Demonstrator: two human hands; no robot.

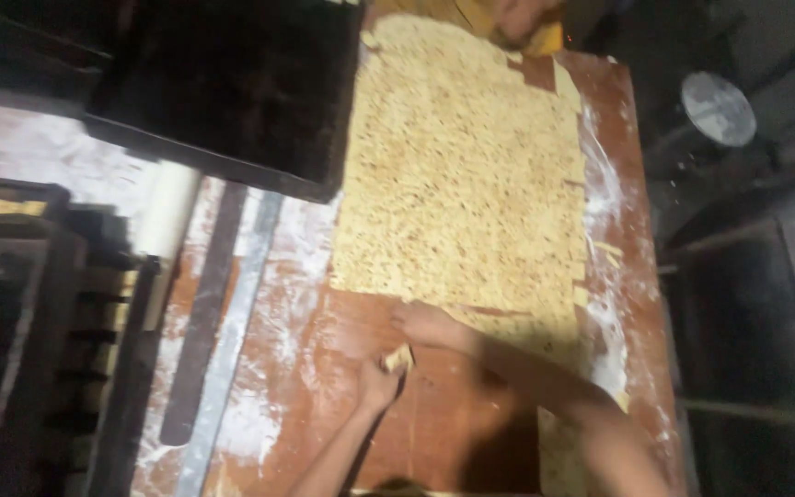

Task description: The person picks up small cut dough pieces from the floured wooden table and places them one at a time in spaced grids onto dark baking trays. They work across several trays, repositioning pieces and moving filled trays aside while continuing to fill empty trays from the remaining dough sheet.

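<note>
A large flat sheet of pale speckled dough (pixel 462 166) covers the far half of a floured wooden table (pixel 324 340). My left hand (pixel 377 379) reaches in from the bottom and pinches a small piece of dough (pixel 398 358) just above the bare wood. Crossing in from the lower right, my right hand (pixel 427 324) lies flat at the near cut edge of the sheet, fingers pointing left, nothing gripped that I can see. A narrower strip of dough (pixel 558 451) runs under my right forearm.
A black baking tray (pixel 232 83) overlaps the table's far left. A white rolling pin (pixel 167 212), a dark bar (pixel 204 313) and a metal straightedge (pixel 232 350) lie at the left. Stacked trays (pixel 20 331) stand further left. Another person's hand (pixel 522 18) is at the far end.
</note>
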